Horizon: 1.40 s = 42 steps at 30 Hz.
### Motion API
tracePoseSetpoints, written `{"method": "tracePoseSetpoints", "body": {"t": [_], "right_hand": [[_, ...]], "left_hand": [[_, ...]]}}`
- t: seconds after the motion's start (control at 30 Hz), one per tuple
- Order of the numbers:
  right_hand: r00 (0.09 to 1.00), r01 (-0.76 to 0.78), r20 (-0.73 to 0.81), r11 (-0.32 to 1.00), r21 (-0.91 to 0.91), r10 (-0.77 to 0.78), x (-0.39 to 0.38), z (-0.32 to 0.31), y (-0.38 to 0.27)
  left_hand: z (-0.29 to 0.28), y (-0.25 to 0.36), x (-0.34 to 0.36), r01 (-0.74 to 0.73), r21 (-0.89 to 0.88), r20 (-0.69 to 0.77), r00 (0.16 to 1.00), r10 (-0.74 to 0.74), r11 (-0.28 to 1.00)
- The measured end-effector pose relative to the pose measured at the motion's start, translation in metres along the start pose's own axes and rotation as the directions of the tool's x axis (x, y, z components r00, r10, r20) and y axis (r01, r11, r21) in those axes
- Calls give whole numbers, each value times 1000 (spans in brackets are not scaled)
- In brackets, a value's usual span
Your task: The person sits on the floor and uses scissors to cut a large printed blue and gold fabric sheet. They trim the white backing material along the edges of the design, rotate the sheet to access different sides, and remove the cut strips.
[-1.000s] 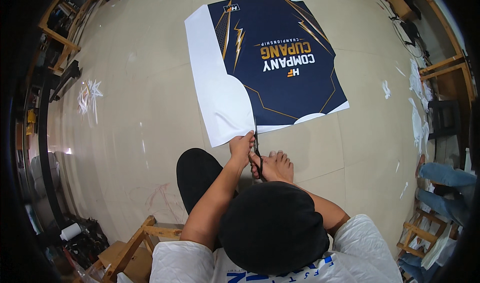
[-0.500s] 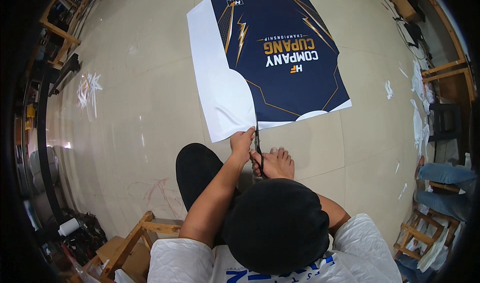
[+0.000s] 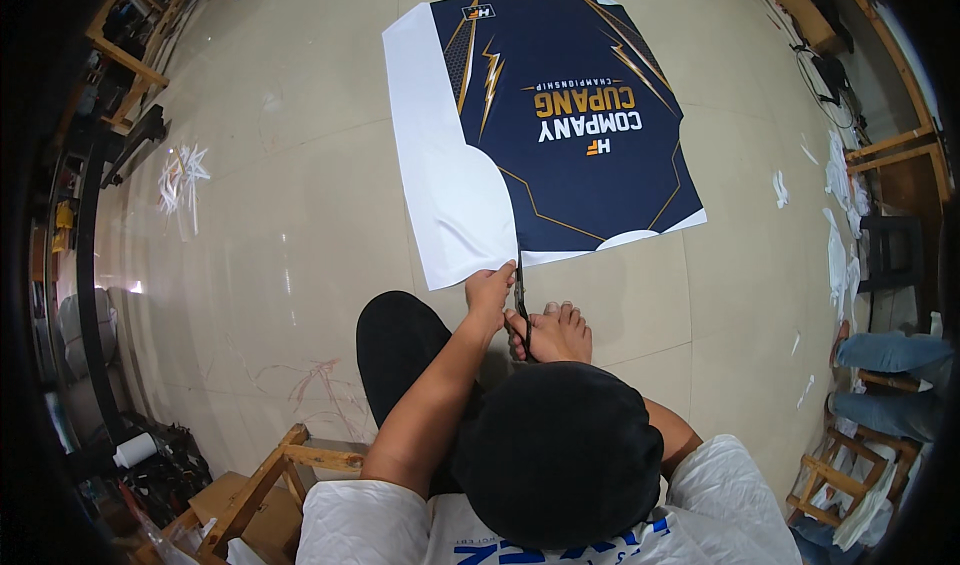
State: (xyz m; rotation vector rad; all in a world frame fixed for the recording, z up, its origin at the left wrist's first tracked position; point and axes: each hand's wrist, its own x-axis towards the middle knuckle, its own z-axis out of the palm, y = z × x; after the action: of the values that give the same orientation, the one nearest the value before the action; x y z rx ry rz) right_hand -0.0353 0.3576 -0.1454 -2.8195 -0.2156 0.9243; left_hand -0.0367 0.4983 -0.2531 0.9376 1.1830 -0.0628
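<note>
A navy jersey panel (image 3: 560, 180) with gold and white print lies flat on the floor, bordered by white fabric (image 3: 450, 220) along its left side and near edge. My left hand (image 3: 489, 293) pinches that white fabric at the near edge, just left of the scissors. Black-handled scissors (image 3: 520, 290) point away from me, their blades at the edge of the fabric where white meets navy. My right hand (image 3: 516, 333) is closed around the scissor handles, close beside my bare foot (image 3: 562, 335). My black cap hides most of the right forearm.
White scraps (image 3: 182, 180) lie on the tiled floor at left, more (image 3: 838, 165) along the right. A wooden stool (image 3: 310, 455) stands at lower left. Another person's jeans-clad legs (image 3: 885, 350) show at right, near a wooden frame (image 3: 840, 475). A black bar (image 3: 92, 295) runs along the left.
The whole view has shifted slightly, with the fabric now a little lower and to the right. Both hands keep their grip, and the scissors stay at about the same spot on the fabric.
</note>
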Motion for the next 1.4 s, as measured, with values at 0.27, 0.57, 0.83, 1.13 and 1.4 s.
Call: {"method": "tracePoseSetpoints", "body": {"t": [0.27,0.57,0.83,1.13,1.4], "right_hand": [[971,-29,238,993,116,1,2,-24,-11],[894,-241,441,743,625,-81,47,24,17],[866,-293,495,733,614,-69,48,18,8],[881,-275,468,726,630,-72,54,25,16],[883,-258,436,600,758,-171,55,26,13]], "left_hand": [[-2,1,-2,-11,-23,-29,1000,10,1000],[0,3,-1,60,-45,24,998,-59,997],[-7,0,-4,25,-35,-12,1000,-26,999],[-4,5,-10,43,-24,-15,999,-44,999],[-5,7,-12,32,-38,-1,999,-32,999]]}}
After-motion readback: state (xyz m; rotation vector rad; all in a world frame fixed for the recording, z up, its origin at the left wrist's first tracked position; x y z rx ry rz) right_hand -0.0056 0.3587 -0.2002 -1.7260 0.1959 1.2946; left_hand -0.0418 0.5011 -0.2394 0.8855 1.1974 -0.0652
